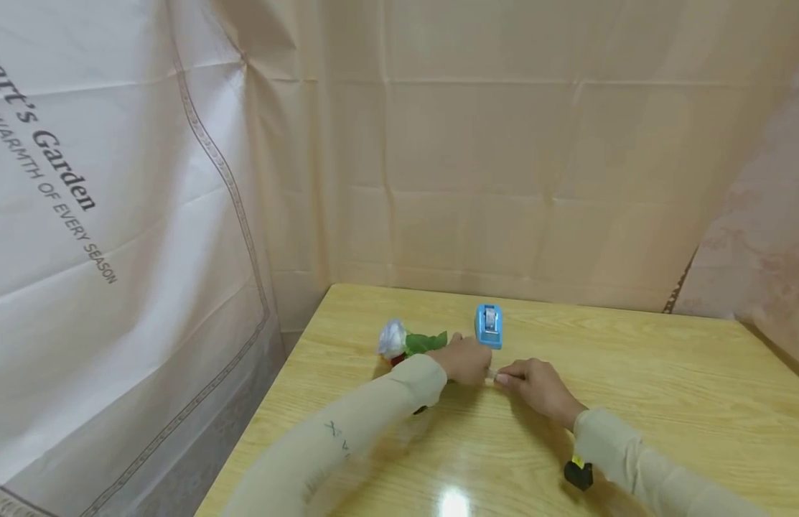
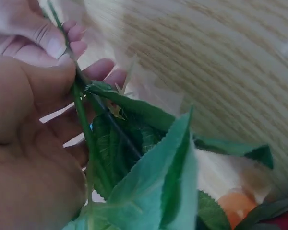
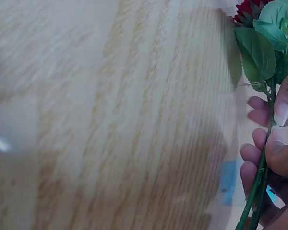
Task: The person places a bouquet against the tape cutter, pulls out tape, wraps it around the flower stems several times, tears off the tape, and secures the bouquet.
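- You had the wood-grain tabletop point(image 1: 670, 395) beneath the work; working low over it was, I judged, the steadier choice, sparing the petals a knock.
- The artificial-looking flower bunch point(image 1: 417, 345) called for aligned stems point(image 2: 82, 115) and leaves held clear of your fingers. Its heads lay toward ten o'clock from your left hand in the head view, the pale rose point(image 1: 392, 339) outermost; the stems passed through both your grips.
- Your left hand point(image 1: 464, 360) pinched the stems between thumb and fingers, just below the leaves. Moderate pressure, enough to prevent twisting, seemed right there.
- Your right hand point(image 1: 540, 389), at four o'clock from the left, pinched the stems farther from the flowers, the thumb tips close together. Matching both pinches along one line would have limited bending.
- The blue tape dispenser point(image 1: 489, 327) stood at one o'clock from your left hand, near enough to warrant care with your knuckles.
- A pale sliver point(image 1: 492, 373) showed between your hands, too small to identify.
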`<state>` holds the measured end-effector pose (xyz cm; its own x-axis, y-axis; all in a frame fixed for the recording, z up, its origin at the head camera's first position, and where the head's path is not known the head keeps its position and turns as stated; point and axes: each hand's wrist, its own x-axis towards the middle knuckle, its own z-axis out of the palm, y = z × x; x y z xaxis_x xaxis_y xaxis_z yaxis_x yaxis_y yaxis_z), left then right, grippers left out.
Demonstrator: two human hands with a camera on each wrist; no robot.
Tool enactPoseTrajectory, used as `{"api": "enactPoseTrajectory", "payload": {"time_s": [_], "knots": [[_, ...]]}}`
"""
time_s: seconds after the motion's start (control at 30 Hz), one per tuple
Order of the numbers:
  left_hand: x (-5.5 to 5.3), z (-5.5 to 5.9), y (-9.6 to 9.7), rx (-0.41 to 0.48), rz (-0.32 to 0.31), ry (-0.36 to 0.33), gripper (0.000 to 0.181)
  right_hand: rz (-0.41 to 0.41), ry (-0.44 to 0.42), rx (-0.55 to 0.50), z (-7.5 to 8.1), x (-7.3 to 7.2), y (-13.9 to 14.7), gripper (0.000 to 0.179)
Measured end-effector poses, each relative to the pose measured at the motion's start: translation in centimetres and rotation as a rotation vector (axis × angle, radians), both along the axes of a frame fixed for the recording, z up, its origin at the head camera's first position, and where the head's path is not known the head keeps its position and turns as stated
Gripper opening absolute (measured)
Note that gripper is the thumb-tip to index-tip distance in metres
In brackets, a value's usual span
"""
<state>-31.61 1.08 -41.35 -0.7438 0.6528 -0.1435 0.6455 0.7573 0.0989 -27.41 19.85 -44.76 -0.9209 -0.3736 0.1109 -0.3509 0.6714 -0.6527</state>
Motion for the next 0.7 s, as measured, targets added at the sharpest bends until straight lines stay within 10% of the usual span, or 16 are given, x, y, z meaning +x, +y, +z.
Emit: {"api": "enactPoseTrajectory", "payload": {"time_s": [0.13, 0.7], "knots": [[-0.4, -0.1, -0.2, 0.042, 0.004, -0.051, 0.043, -0.006, 0.009, -0.003, -0.1, 0.0, -0.1, 0.017], [1.4, -0.6, -0.1, -0.087, -0.018, 0.302, 0.029, -0.033, -0.244, -0.050, 0.3, -0.5, 0.1, 0.030]]}}
